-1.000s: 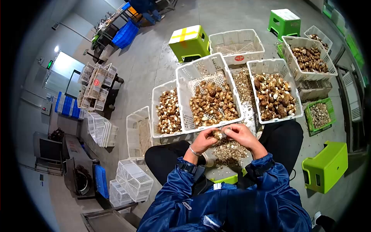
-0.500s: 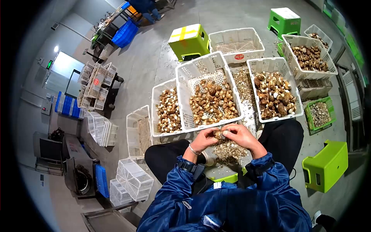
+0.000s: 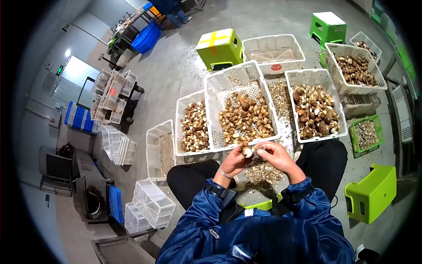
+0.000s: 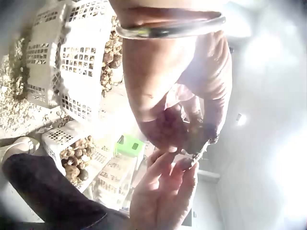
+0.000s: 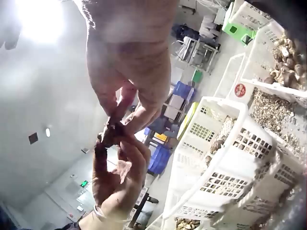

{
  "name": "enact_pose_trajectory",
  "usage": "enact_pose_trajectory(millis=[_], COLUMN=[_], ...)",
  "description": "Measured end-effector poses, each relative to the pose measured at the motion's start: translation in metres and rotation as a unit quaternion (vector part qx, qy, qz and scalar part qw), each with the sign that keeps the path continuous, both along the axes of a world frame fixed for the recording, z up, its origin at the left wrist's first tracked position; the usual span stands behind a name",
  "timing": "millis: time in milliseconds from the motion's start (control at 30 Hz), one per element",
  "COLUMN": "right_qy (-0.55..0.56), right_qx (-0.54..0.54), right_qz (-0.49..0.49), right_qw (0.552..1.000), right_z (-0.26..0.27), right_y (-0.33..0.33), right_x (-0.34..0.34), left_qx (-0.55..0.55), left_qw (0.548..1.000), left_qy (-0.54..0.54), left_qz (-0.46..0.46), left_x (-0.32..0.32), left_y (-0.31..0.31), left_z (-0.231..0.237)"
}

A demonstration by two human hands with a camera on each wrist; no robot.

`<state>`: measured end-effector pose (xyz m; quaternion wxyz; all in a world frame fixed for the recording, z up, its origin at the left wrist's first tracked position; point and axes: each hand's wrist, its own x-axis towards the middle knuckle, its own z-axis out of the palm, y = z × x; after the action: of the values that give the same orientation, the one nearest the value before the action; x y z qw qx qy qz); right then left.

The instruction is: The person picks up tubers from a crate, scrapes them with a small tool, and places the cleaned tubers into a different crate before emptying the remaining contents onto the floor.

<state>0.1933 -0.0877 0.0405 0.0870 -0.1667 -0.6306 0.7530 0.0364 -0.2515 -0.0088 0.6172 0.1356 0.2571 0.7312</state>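
Observation:
Above the gap between the knees, my left hand (image 3: pixel 232 163) holds a mushroom (image 3: pixel 247 152) with a pale, whitish face turned up. My right hand (image 3: pixel 279 159) meets it from the other side, thumb and fingers pinching at the mushroom's edge. In the right wrist view the mushroom (image 5: pixel 111 133) is dark and partly covered by both hands' fingertips. Just ahead stands a white crate (image 3: pixel 212 118) of brown mushrooms. Below the hands lies a heap of pale trimmings (image 3: pixel 263 176).
More white crates of mushrooms stand left (image 3: pixel 179 132) and right (image 3: pixel 291 105). A green basket (image 3: pixel 354 140) holds trimmings. Green stools stand at the right (image 3: pixel 373 193) and at the back (image 3: pixel 217 48). Stacked white crates (image 3: pixel 151 202) sit on the left. Another person (image 3: pixel 171 9) is far off.
The mushroom has turned between the fingers and shows more of its white face. My left hand has tilted slightly; the whole head view has shifted a little.

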Motion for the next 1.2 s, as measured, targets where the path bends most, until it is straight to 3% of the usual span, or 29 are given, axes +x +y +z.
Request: enact_pose_trajectory(millis=[100, 367, 400, 533, 633, 667, 767, 833, 900, 967, 1100, 1200], right_qy=[0.042, 0.06, 0.047, 0.031, -0.058, -0.032, 0.015, 0.03, 0.025, -0.053, 0.042, 0.01], right_qx=[0.031, -0.004, 0.053, 0.104, -0.028, -0.045, -0.032, 0.085, 0.062, -0.095, -0.026, -0.044], right_qz=[-0.019, -0.073, -0.065, -0.054, -0.032, -0.02, -0.04, -0.04, -0.05, -0.045, -0.069, -0.068], right_qw=[0.998, 0.996, 0.995, 0.993, 0.997, 0.998, 0.999, 0.995, 0.997, 0.993, 0.996, 0.997], right_z=[-0.001, -0.011, -0.012, -0.015, -0.017, -0.026, -0.019, -0.018, -0.026, -0.032, -0.044, -0.039], right_y=[-0.003, -0.005, -0.004, -0.004, 0.001, 0.004, -0.001, -0.007, -0.008, 0.0, -0.005, -0.005], right_x=[-0.002, -0.007, -0.007, -0.005, -0.005, -0.007, -0.006, -0.006, -0.008, -0.009, -0.014, -0.012], left_qx=[0.016, -0.043, -0.061, -0.104, -0.079, -0.07, -0.07, -0.105, -0.101, -0.086, -0.077, -0.104], left_qw=[1.0, 0.998, 0.998, 0.991, 0.995, 0.997, 0.996, 0.993, 0.993, 0.995, 0.994, 0.99], left_qy=[-0.022, -0.015, 0.004, 0.079, 0.009, -0.004, -0.006, 0.028, 0.022, -0.023, -0.037, -0.023], left_qz=[-0.002, 0.031, 0.032, 0.041, 0.054, 0.045, 0.053, 0.055, 0.057, 0.055, 0.073, 0.087], left_x=[-0.003, 0.001, 0.0, -0.002, 0.003, 0.006, 0.006, 0.005, 0.007, 0.01, 0.015, 0.015], left_y=[0.0, 0.009, 0.009, 0.007, 0.008, 0.01, 0.008, 0.009, 0.008, 0.008, 0.013, 0.016], left_z=[-0.005, -0.004, -0.004, -0.009, -0.004, -0.001, -0.006, -0.004, -0.003, 0.0, 0.009, 0.008])
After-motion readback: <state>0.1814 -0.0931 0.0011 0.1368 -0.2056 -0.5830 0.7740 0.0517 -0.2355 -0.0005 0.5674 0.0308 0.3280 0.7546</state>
